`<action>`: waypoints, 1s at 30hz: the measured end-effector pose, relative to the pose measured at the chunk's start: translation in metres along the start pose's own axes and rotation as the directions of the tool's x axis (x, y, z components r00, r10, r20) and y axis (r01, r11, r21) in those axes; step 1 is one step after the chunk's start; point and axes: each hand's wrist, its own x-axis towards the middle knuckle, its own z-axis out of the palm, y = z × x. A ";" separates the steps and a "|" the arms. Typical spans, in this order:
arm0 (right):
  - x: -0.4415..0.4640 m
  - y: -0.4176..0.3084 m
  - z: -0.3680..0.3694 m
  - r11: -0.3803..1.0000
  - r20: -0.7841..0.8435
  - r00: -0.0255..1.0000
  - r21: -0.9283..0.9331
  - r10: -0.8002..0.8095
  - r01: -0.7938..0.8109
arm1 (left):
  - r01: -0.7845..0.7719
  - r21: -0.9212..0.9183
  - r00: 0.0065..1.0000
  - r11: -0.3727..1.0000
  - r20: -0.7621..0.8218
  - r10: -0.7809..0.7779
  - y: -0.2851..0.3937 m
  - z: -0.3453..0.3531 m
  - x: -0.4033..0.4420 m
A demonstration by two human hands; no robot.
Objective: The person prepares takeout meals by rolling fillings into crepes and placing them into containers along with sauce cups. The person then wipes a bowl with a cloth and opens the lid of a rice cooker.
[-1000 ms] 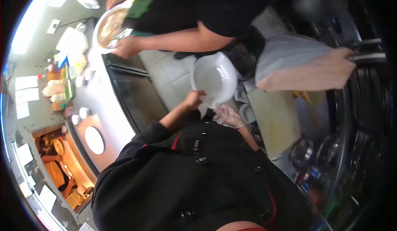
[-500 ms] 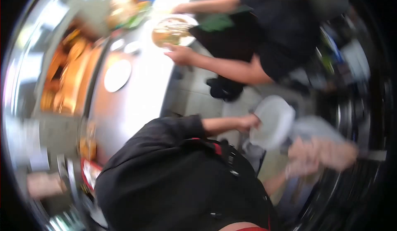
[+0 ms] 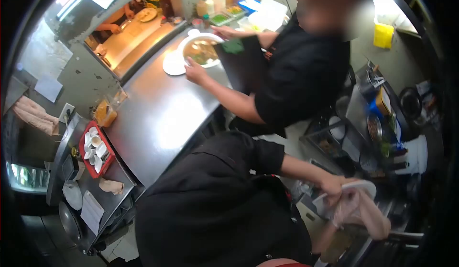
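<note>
A white plate (image 3: 364, 186) is held tilted at the right side of the view. My left hand (image 3: 332, 184) grips it by the near edge. Against its face is my right hand (image 3: 348, 208), in a clear glove, closed around a pinkish-beige cloth (image 3: 375, 219) that hangs down to the right. The two hands overlap there and hide much of the plate's middle.
A co-worker in black (image 3: 306, 71) holds a large white bowl of food (image 3: 203, 39) over the steel counter (image 3: 158, 109). A red tray (image 3: 111, 159) of small white dishes stands at left. Shelving with pans (image 3: 368, 123) lies beyond my hands.
The cloth in my right hand has come against the plate, which was apart from it before. The view has turned, and the co-worker's bowl has moved over the counter.
</note>
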 end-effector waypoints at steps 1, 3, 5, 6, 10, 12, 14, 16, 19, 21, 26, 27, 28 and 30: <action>0.002 0.000 -0.002 0.992 -0.013 0.997 -0.101 -0.079 0.077 | -0.010 0.024 1.000 1.000 0.001 0.010 0.001 0.001 -0.003; -0.003 -0.012 0.021 0.862 -0.013 0.963 -0.449 -0.268 0.234 | -0.053 0.099 0.998 0.994 -0.014 0.055 0.005 -0.006 -0.012; 0.009 -0.011 0.027 0.803 -0.043 0.943 -0.537 -0.331 0.257 | -0.095 0.158 0.995 0.983 -0.022 0.100 0.009 -0.015 -0.025; 0.012 -0.024 0.028 0.523 0.013 0.954 -0.834 -0.301 0.177 | -0.064 0.240 0.973 0.969 -0.201 0.115 0.029 -0.002 -0.049; 0.013 -0.044 0.061 0.217 0.058 0.908 -0.963 -0.416 0.161 | 0.032 -0.079 0.905 0.996 -0.421 -0.063 0.031 0.004 -0.074; 0.008 -0.040 0.050 0.104 0.081 0.857 -0.982 -0.509 0.155 | 0.072 -0.098 0.873 0.993 -0.475 -0.110 0.034 0.002 -0.082; 0.001 -0.030 0.026 0.250 -0.054 0.909 -0.967 -0.413 0.056 | 0.101 -0.034 0.856 0.994 -0.506 -0.104 0.041 -0.012 -0.086; -0.017 -0.024 -0.025 0.716 -0.363 0.932 -0.651 -0.005 -0.250 | 0.109 -0.022 0.829 0.994 -0.550 -0.103 0.048 -0.024 -0.097; -0.049 -0.042 -0.037 0.753 -0.197 0.978 -0.653 -0.071 -0.077 | 0.041 0.106 0.820 0.993 -0.572 0.028 0.060 -0.045 -0.089; -0.073 -0.073 -0.004 0.992 -0.099 0.992 -0.092 0.074 -0.083 | 0.017 0.168 0.873 0.986 -0.482 0.067 0.058 -0.056 -0.083; -0.056 -0.059 0.086 0.917 -0.051 0.991 -0.386 -0.127 0.097 | 0.013 0.250 0.925 0.968 -0.370 0.083 0.049 -0.017 -0.061; -0.049 -0.045 0.082 0.782 -0.043 0.972 -0.603 -0.230 0.158 | -0.068 0.298 0.934 0.952 -0.316 0.165 0.037 -0.014 -0.054; -0.046 -0.042 0.076 0.763 -0.047 0.972 -0.628 -0.231 0.151 | -0.151 0.338 0.934 0.929 -0.260 0.246 0.029 -0.008 -0.047; -0.041 -0.042 0.067 0.716 -0.043 0.972 -0.683 -0.233 0.141 | -0.192 0.378 0.938 0.906 -0.199 0.282 0.022 -0.006 -0.042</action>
